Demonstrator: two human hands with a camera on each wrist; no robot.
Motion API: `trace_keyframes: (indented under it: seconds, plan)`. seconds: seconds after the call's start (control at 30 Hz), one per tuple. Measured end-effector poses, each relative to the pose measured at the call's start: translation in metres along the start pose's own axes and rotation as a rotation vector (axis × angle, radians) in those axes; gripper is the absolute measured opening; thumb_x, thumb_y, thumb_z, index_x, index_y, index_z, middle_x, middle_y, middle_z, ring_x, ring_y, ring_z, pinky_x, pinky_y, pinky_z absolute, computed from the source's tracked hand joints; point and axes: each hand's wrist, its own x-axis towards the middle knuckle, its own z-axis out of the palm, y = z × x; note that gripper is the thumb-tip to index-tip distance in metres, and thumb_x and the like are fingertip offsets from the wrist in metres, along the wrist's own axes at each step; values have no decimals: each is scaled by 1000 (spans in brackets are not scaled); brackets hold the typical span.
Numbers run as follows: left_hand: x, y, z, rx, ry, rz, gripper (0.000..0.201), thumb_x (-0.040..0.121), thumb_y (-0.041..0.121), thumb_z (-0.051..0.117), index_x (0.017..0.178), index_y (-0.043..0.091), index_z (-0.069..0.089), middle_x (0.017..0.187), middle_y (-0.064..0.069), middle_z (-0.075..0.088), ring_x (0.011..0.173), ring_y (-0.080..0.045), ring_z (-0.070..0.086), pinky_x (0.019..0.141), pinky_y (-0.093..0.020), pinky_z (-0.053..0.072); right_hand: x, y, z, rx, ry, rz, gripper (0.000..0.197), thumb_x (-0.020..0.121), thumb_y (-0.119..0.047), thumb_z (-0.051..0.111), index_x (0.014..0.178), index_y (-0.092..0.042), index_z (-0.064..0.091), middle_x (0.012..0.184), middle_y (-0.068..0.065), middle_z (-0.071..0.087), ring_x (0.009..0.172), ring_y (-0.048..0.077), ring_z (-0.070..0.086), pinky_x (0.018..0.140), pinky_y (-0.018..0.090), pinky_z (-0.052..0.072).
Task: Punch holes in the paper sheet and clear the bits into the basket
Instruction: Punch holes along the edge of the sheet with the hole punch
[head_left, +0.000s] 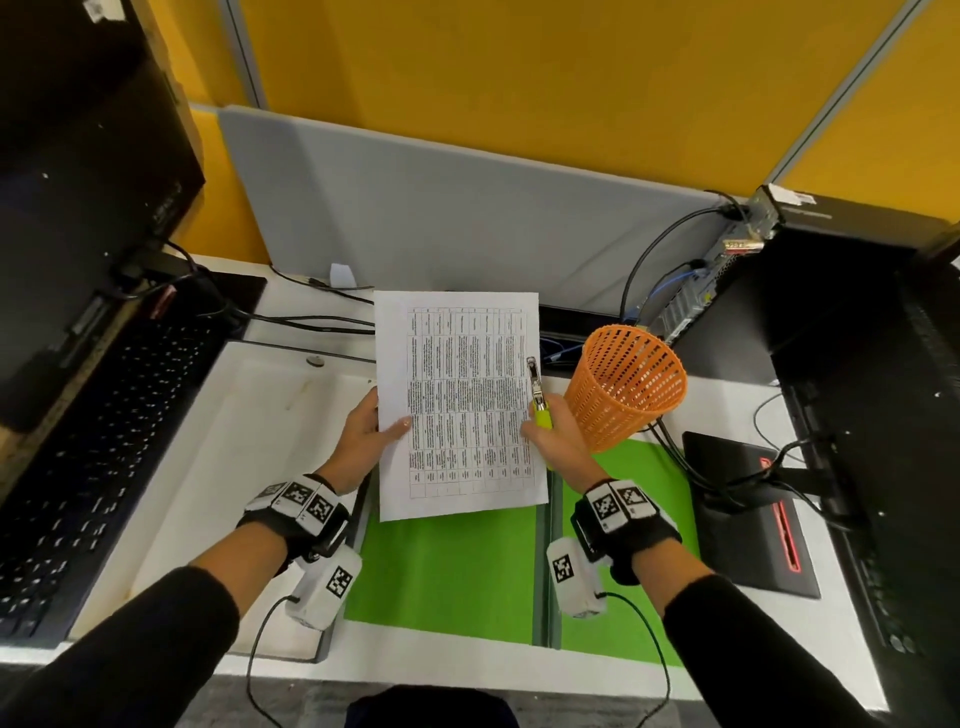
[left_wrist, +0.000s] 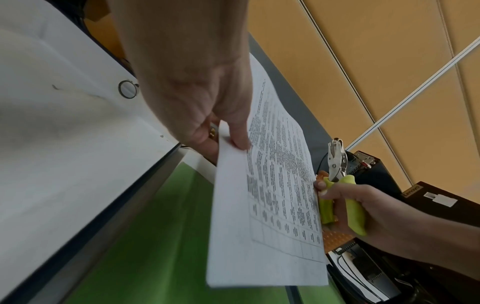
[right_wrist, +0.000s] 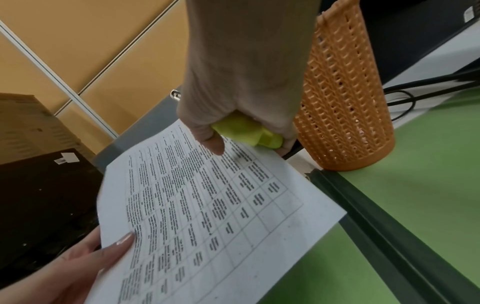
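A printed paper sheet (head_left: 457, 405) with a table on it is held in the air above the desk. My left hand (head_left: 369, 426) pinches its left edge, thumb on top (left_wrist: 240, 135). My right hand (head_left: 553, 434) grips the yellow-green handles of a metal hole punch (head_left: 537, 395) at the sheet's right edge, with the punch head (left_wrist: 336, 156) pointing away from me. In the right wrist view the handles (right_wrist: 246, 131) show under my curled fingers. An orange mesh basket (head_left: 626, 384) stands just right of the punch hand.
A green mat (head_left: 452, 571) lies under the sheet. A white tray (head_left: 223, 467) and a black keyboard (head_left: 88, 457) lie to the left. A black pad (head_left: 748, 514), cables and a computer case (head_left: 831, 270) are to the right. A grey divider (head_left: 467, 223) stands behind.
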Motion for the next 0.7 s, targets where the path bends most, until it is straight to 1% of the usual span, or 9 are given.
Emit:
trace_keyframes:
  seconds: [0.07,0.13,0.23,0.33,0.4,0.5,0.6,0.63,0.7]
  plan:
    - [-1,5,-2,-45,-42,-69,46,87,-4,59,128,14,50,115,3,67,104,-14,66,76,-30,59,5,-1,0,-31,36,-63,33,85,0,53,112,-17,46,112,0,42,99,11,42,81,22,42]
    - [1,8,-3,-67,-54,-117,42,85,-4,62,122,16,54,113,2,68,107,-22,65,72,-34,60,12,1,2,-57,52,-113,31,83,0,56,104,-20,46,114,4,44,99,12,44,76,13,39]
    - [5,12,-1,-92,-88,-142,40,90,1,57,127,15,49,127,-9,61,113,-27,61,79,-41,59,19,4,4,-69,84,-177,29,81,1,58,102,-17,48,112,8,44,97,10,45,76,8,37]
    - [12,15,4,-70,-119,-128,38,97,9,47,134,17,43,132,-9,58,116,-29,59,86,-53,54,25,7,5,-106,107,-244,28,78,4,58,100,-11,51,108,11,44,94,14,45,75,1,39]
    - [16,16,6,-52,-106,-103,40,98,9,43,138,13,40,136,-12,54,120,-33,56,92,-58,49,26,7,5,-113,132,-248,27,78,4,58,100,-8,51,107,12,44,94,17,46,77,9,41]
    - [24,18,6,-42,-86,-66,42,98,2,41,139,4,36,138,-19,50,122,-37,53,100,-56,44,22,11,5,-45,250,-213,25,78,-2,58,101,-4,49,111,11,40,102,22,42,91,29,38]
    - [31,26,2,-27,-79,-38,42,98,1,40,139,0,35,130,-16,55,111,-30,60,95,-50,50,5,18,12,51,432,-137,40,80,0,58,118,-1,44,125,6,37,115,17,38,105,26,31]
    - [33,29,1,-32,-79,-25,42,98,1,40,139,0,35,127,-13,57,108,-26,61,91,-45,53,-4,20,16,84,453,-135,42,81,2,57,120,-3,44,122,3,41,110,11,41,101,19,32]
    - [40,35,-3,-40,-77,-7,42,98,0,40,140,0,34,131,-17,54,111,-29,60,90,-43,54,-25,26,27,173,393,-131,27,83,4,54,107,-6,49,101,-1,51,87,4,48,80,11,39]
